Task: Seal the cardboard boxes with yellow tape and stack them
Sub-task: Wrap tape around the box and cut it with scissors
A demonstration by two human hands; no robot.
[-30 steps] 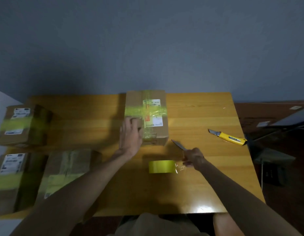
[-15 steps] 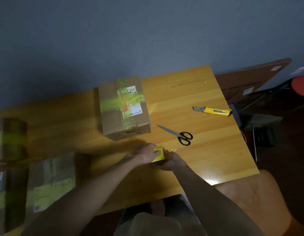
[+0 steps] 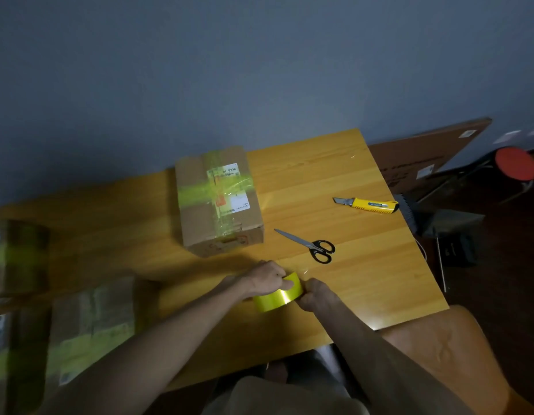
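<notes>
The left hand (image 3: 264, 280) and the right hand (image 3: 318, 295) both hold the yellow tape roll (image 3: 276, 300) at the near side of the desk (image 3: 364, 283), fingers (image 3: 285, 283) curled round it. A taped cardboard box (image 3: 200, 226) sits farther back, with scissors (image 3: 312, 245) and a yellow knife (image 3: 370, 204) to its right.

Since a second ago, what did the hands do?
The left hand came off the taped cardboard box and the right hand put down the scissors; both now grip the yellow tape roll. The box and utility knife stayed put.
</notes>
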